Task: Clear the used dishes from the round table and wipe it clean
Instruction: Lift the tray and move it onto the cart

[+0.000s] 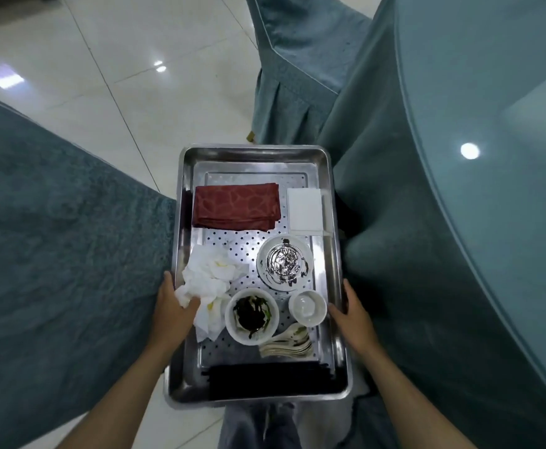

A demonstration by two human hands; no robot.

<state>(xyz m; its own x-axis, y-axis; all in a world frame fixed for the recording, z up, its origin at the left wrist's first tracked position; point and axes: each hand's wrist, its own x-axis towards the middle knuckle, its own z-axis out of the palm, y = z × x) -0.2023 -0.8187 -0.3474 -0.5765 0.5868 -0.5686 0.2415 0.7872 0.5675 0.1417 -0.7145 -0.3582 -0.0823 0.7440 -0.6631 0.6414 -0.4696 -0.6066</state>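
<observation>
At nine o'clock of the view hangs a textured teal cloth, with the glossy white tiled floor beyond it. Your left hand holds the left rim of the rectangular stainless-steel tray. Its grip is closed on the rim, with the thumb lying over the edge on the crumpled white paper napkins. The fingers below are hidden, so they probably curl underneath.

On the tray's perforated floor, the folded dark red cloth napkin lies at eleven o'clock. The round white bowl with dark leftovers sits at six o'clock, touching the paper napkins. A row of black chopsticks lies across the near end. The white saucer smeared with dark sauce sits at three o'clock of the tray, and the stacked white ceramic spoons lie at five o'clock. Just beside them is the small empty white cup. The flat white rectangular piece lies at one o'clock against the right wall.

Your right hand holds the right rim, its grip closed on the edge with the thumb along the top.

A teal fabric chair cover stands at twelve o'clock of the view. The round glass-covered teal tabletop fills three o'clock, and the tray is held just beside its draped cloth.
</observation>
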